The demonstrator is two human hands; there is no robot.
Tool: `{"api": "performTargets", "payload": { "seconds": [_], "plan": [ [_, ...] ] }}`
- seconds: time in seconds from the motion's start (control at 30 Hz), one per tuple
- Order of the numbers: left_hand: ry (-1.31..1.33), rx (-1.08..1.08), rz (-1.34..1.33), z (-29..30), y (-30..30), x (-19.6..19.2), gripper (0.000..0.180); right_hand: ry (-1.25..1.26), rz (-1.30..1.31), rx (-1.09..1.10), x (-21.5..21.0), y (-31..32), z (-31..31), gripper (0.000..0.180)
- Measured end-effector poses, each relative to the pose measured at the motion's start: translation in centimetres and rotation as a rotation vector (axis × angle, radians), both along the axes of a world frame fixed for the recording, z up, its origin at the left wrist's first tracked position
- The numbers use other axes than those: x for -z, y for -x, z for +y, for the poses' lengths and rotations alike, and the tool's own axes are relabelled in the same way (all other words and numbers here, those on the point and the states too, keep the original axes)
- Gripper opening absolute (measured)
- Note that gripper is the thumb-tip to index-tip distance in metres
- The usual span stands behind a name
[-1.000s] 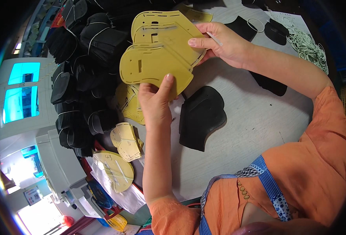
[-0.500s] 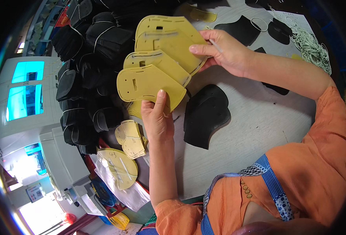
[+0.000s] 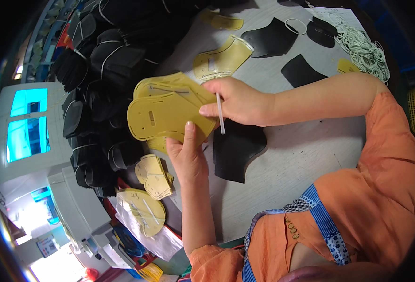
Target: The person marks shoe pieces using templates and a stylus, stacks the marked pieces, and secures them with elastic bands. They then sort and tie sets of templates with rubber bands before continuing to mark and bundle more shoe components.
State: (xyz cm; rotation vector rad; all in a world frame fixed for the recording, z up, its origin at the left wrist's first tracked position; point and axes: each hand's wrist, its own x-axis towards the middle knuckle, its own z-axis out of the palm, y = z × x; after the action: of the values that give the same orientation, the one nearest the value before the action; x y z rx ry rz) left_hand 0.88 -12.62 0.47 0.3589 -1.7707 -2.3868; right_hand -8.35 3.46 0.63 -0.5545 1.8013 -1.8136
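A small stack of flat yellow pattern templates [image 3: 170, 115] with slots and small holes is held over the table. My left hand [image 3: 188, 155] grips the lower edge, its thumb on the top face. My right hand [image 3: 238, 101] pinches the right edge of the stack. A thin white stick [image 3: 220, 115] is also held in my right hand and points down past the thumb. Partly covered by the stack and hand, a black cut piece [image 3: 239, 150] lies on the table below. Another yellow template [image 3: 221, 58] rests on the table beyond my right hand.
Tied bundles of black pieces [image 3: 118, 61] are heaped along the left. Smaller yellow templates [image 3: 154, 176] and a rounded yellow template [image 3: 144, 211] lie near my left forearm. More black pieces [image 3: 271, 40] and a tangle of pale cords [image 3: 364, 54] are at the far right.
My right hand has moved down and left, bringing its template onto the stack in my left hand. The fanned templates now overlap more closely. The yellow template on the table is now largely uncovered.
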Motion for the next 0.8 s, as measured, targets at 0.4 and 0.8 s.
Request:
{"api": "performTargets", "payload": {
  "seconds": [0.4,0.8],
  "plan": [
    [1.535,-0.098,-0.102,-4.2,4.3,-1.6,0.066,-1.061,0.988,-0.268,-1.7,10.1,4.8,0.067],
    [0.921,-0.052,0.579,3.4,-2.4,-3.9,0.029,0.257,0.202,-0.085,-4.0,-0.5,6.4,0.010]
  ]
}}
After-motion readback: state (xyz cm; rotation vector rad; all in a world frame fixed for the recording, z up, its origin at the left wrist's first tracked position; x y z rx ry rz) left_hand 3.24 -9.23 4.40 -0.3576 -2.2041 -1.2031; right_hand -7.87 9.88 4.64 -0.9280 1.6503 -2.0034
